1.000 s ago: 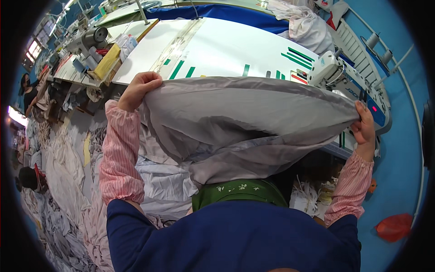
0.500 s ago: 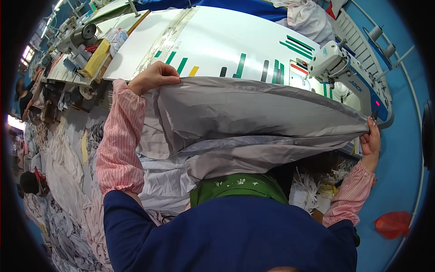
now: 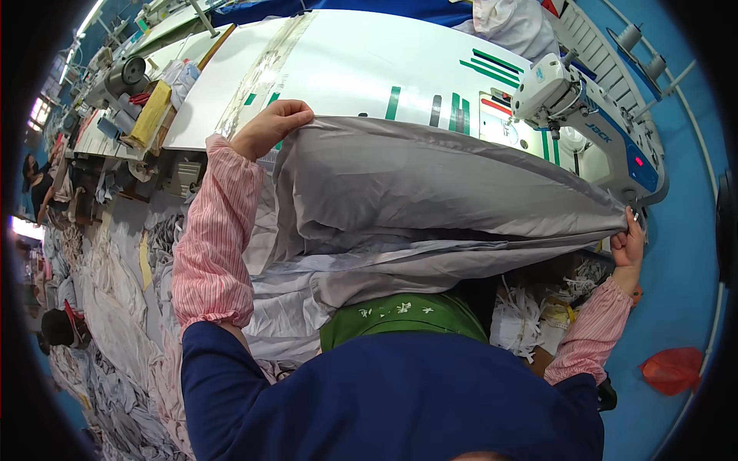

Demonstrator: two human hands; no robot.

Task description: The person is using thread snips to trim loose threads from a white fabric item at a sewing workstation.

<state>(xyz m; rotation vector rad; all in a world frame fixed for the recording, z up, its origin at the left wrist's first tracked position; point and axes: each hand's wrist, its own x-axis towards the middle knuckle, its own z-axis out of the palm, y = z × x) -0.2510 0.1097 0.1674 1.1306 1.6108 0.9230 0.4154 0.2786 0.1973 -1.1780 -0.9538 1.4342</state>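
Note:
A large piece of grey fabric (image 3: pixel 430 180) is stretched between my two hands, above the front edge of the white sewing table (image 3: pixel 354 69). My left hand (image 3: pixel 273 127) pinches its upper left corner, fingers closed. At the far right end, my right hand (image 3: pixel 629 242) grips the gathered edge near the sewing machine (image 3: pixel 592 123); something small and pale shows at its fingertips, too small to name. More of the fabric hangs in folds toward my lap, over the green apron (image 3: pixel 403 319). Part of the table front is hidden behind the cloth.
Green and dark tape strips (image 3: pixel 453 114) mark the tabletop. Heaps of pale cloth (image 3: pixel 115 284) lie at the left. White scraps (image 3: pixel 519 323) fill a box below right. A red bag (image 3: pixel 671 371) hangs at the blue wall. A person (image 3: pixel 38 184) is far left.
My left hand has shifted slightly right, and the fabric's upper edge sits a little higher in view. Both hands keep their grip. The view has turned slightly.

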